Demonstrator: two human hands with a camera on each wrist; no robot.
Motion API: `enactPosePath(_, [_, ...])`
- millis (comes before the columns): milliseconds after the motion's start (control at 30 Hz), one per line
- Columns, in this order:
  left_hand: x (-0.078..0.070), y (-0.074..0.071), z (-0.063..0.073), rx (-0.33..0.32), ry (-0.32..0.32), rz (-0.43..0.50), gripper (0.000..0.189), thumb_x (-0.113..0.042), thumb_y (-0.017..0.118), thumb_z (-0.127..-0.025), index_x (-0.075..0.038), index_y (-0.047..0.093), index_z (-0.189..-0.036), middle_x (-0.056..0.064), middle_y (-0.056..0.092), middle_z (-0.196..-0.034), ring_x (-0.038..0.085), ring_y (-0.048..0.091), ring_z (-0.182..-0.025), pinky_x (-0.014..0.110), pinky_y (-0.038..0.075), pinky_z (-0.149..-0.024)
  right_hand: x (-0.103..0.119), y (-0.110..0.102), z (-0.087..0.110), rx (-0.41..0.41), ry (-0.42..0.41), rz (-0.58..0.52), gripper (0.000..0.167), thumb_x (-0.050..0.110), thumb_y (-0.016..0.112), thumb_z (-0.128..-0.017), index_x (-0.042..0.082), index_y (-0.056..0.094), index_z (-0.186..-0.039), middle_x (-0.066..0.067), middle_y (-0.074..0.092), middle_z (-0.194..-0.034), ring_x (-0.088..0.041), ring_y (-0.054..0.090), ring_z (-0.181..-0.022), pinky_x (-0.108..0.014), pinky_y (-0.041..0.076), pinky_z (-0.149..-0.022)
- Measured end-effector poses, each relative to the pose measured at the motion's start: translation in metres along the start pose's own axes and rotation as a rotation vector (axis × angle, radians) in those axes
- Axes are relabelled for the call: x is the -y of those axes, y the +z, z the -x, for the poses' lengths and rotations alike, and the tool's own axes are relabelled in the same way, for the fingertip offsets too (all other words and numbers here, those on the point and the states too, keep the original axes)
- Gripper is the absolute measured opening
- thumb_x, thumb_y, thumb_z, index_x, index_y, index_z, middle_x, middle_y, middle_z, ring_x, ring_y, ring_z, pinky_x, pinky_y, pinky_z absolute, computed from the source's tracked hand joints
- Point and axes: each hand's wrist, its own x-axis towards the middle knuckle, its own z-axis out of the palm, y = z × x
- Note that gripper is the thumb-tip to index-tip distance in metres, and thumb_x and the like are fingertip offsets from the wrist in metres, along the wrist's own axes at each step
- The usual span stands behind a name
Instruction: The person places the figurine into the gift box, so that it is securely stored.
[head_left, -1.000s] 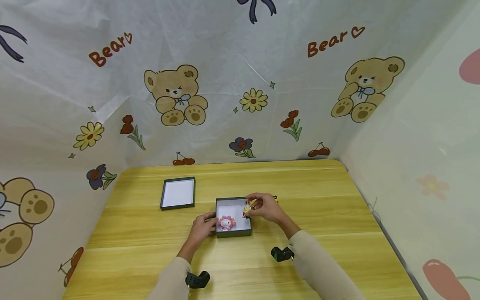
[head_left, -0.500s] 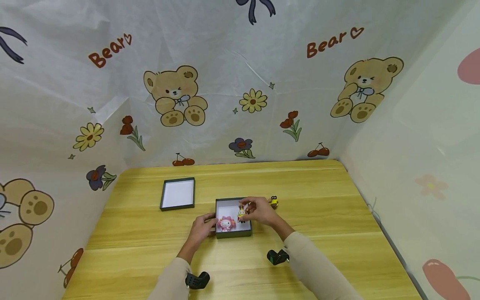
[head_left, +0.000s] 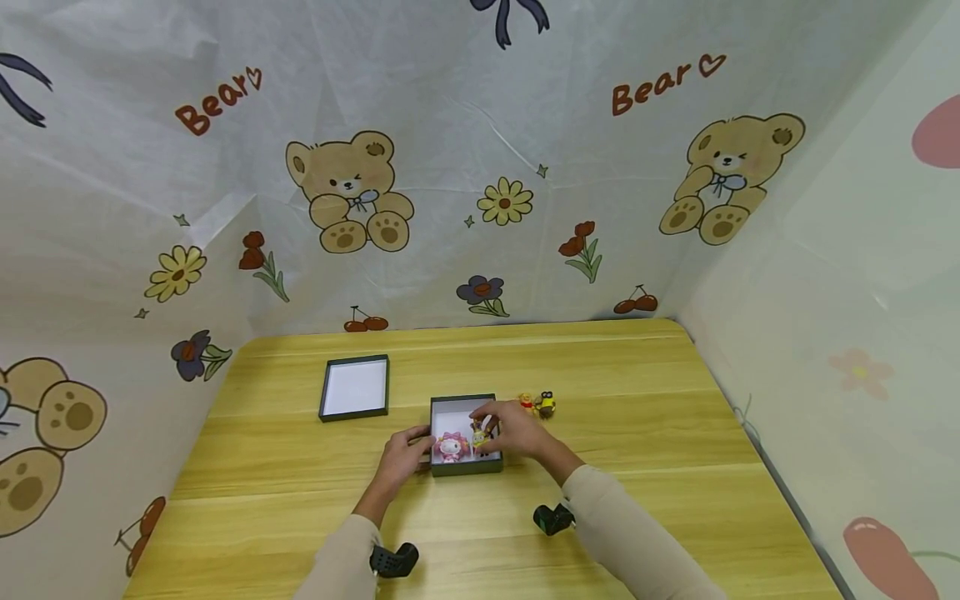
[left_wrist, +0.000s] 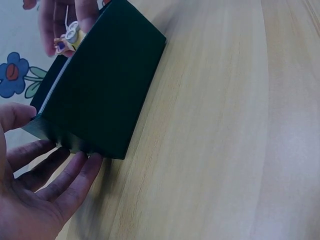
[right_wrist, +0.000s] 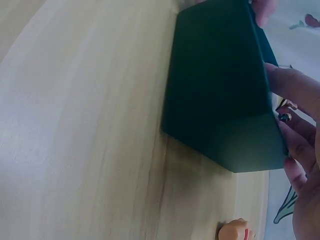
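Observation:
An open dark green box [head_left: 467, 469] with a white inside stands mid-table in the head view. A pink figurine with a white face [head_left: 452, 447] lies in its left part. My left hand [head_left: 405, 457] holds the box's left side, thumb at the rim and fingers against the outer wall [left_wrist: 75, 140]. Over the box's right part, my right hand [head_left: 519, 430] pinches a small yellow figurine [head_left: 480, 437] with long ears and goggle-like eyes, low inside the walls. In the left wrist view this figurine [left_wrist: 74, 38] shows just above the rim.
A matching box lid [head_left: 354, 387] lies inside up at the back left. Behind the right hand, a yellow-and-red figurine [head_left: 527, 403] and a yellow-and-black figurine [head_left: 547, 405] stand on the wooden table [head_left: 615, 375]. Printed cloth walls surround the table's back and sides.
My right hand has moved left and down with the yellow figurine, from the box's right edge into it. Two figurines behind that hand have come into view. The left hand stays put.

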Motion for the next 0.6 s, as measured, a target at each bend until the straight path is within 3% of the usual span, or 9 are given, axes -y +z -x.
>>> enactPosePath(67, [0.0006, -0.0005, -0.0001, 0.002, -0.003, 0.002, 0.044, -0.012, 0.053, -0.097, 0.013, 0.049, -0.132, 0.028, 0.060, -0.120, 0.030, 0.063, -0.103, 0.039, 0.058, -0.078, 0.0012, 0.0010, -0.0009, 0.018, -0.017, 0.054, 0.050, 0.015, 0.084, -0.074, 0.000, 0.065, -0.118, -0.002, 0.067, -0.102, -0.013, 0.063, -0.084, -0.026, 0.054, -0.071])
enactPosePath(233, [0.0014, -0.0006, -0.0005, 0.007, 0.002, 0.001, 0.044, -0.012, 0.053, -0.097, 0.014, 0.049, -0.132, 0.029, 0.060, -0.120, 0.031, 0.063, -0.103, 0.039, 0.058, -0.077, 0.0061, 0.0014, -0.0014, 0.030, -0.057, 0.188, 0.050, 0.018, 0.085, -0.074, 0.003, 0.067, -0.117, 0.000, 0.068, -0.102, -0.011, 0.065, -0.083, -0.045, 0.038, -0.096])
enactPosePath(300, [0.0013, -0.0005, -0.0006, 0.006, 0.002, 0.002, 0.043, -0.011, 0.053, -0.097, 0.014, 0.049, -0.132, 0.029, 0.060, -0.120, 0.031, 0.063, -0.103, 0.039, 0.058, -0.077, 0.0068, 0.0020, -0.0012, 0.030, -0.063, 0.237, 0.049, 0.022, 0.085, -0.074, 0.006, 0.067, -0.117, 0.002, 0.069, -0.101, -0.009, 0.064, -0.082, -0.049, 0.031, -0.095])
enactPosePath(600, [0.0013, -0.0003, -0.0008, 0.006, 0.002, 0.008, 0.043, -0.011, 0.053, -0.097, 0.014, 0.049, -0.131, 0.029, 0.060, -0.119, 0.030, 0.063, -0.102, 0.039, 0.058, -0.077, 0.0100, 0.0059, -0.0015, 0.029, -0.065, 0.355, 0.047, 0.027, 0.086, -0.072, 0.012, 0.070, -0.114, 0.006, 0.069, -0.097, -0.004, 0.062, -0.078, -0.047, 0.032, -0.092])
